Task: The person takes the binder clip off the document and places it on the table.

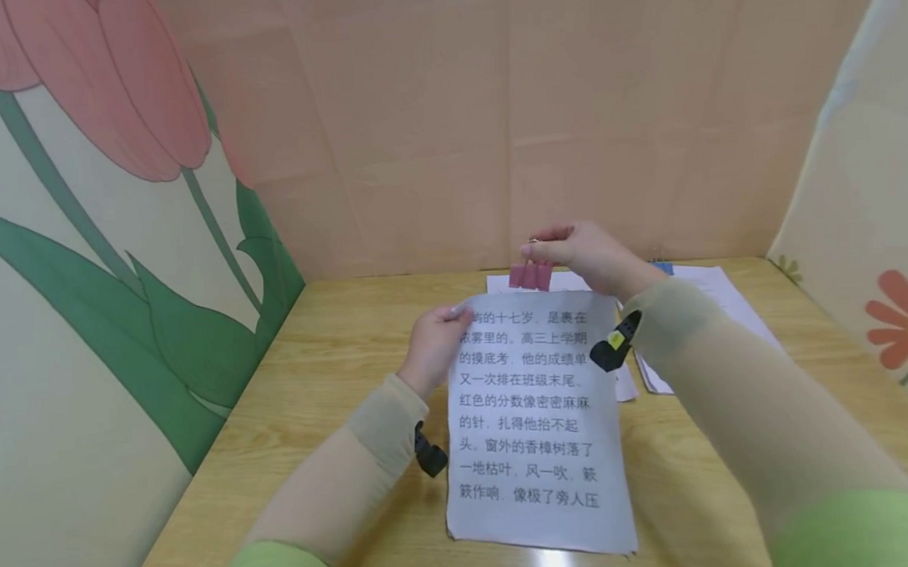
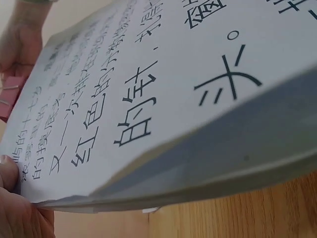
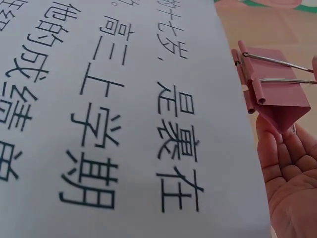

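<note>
My left hand (image 1: 432,343) pinches the upper left corner of a stack of printed paper (image 1: 541,522), thumb on the front face. The stack is held up, its large printed text facing me. Just above its top edge, my right hand (image 1: 591,254) grips a pink binder clip (image 1: 530,277) by its wire handles. In the right wrist view the clip (image 3: 280,84) sits beside the paper's edge, with the palm (image 3: 292,183) below it. The left wrist view shows the stack's thick layered side (image 2: 223,168) and my left thumb (image 2: 9,173) on the corner.
Behind the held stack, other white sheets (image 1: 499,283) lie on the wooden table (image 1: 337,363). Farther right lies another paper stack (image 1: 713,287) with a blue binder clip (image 1: 661,268) at its top. A peach backdrop (image 1: 419,151) rises along the table's far edge.
</note>
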### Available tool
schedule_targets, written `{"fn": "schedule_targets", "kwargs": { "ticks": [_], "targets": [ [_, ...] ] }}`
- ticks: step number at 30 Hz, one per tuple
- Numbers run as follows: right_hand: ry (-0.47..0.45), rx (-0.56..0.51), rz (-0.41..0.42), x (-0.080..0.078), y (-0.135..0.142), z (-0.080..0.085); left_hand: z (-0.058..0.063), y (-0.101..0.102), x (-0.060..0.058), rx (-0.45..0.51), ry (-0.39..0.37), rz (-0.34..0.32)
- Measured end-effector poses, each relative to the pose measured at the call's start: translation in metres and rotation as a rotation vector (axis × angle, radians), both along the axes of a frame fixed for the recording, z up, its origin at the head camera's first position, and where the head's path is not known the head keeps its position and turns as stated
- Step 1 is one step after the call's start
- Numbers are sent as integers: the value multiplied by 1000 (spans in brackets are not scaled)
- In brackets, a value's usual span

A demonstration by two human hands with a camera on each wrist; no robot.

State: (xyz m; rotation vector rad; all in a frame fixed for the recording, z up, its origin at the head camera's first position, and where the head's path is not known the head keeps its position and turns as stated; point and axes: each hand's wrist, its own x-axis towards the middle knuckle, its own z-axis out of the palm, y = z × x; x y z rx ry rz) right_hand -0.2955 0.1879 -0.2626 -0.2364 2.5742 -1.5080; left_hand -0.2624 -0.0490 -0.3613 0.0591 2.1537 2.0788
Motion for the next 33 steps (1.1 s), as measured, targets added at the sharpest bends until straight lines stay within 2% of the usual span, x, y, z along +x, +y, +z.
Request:
{"fn": "schedule_targets", "kwargs": {
  "ticks": [6,12,16,21,27,33],
  "targets": [
    [9,-131,-7,2,0,0,-5,-13,-3,-11,-6,-3],
    [-27,-223,19,7,0,-14,-14,-39,-10,-86,-15,41],
    [-31,-236,37,12,-1,-27,-20,-59,-18,-135,-49,101],
    [-30,-214,78,18,-5,-43,-26,-88,-25,-211,-55,173],
    [-87,-177,102,25,-13,-59,-32,-121,-35,-216,-80,244],
    [-143,-138,126,28,-20,-74,-34,-142,-42,-247,-99,287]
  ]
}}
